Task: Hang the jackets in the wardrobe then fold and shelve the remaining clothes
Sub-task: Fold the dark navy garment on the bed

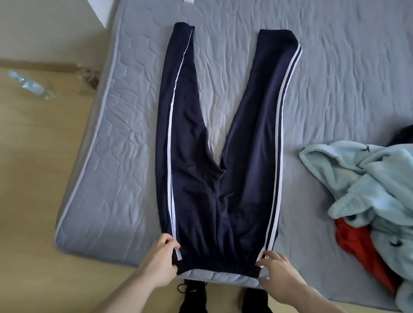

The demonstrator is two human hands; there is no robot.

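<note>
While both hands pinch its waistband, navy trousers (pixel 216 179) lie flat.

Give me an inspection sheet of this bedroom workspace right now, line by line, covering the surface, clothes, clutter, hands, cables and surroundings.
Surface: grey quilted mattress lying on the floor, wrinkled.
Job's things: navy track pants with white side stripes, spread flat, legs apart, waistband at the near edge.
Clutter: light blue fleece garment heaped at the right over a red garment.
Hands: left hand and right hand each pinch a waistband corner.
Cables: nothing seen.
Surroundings: wooden floor, plastic bottle lying on it, black shoes below.
</note>
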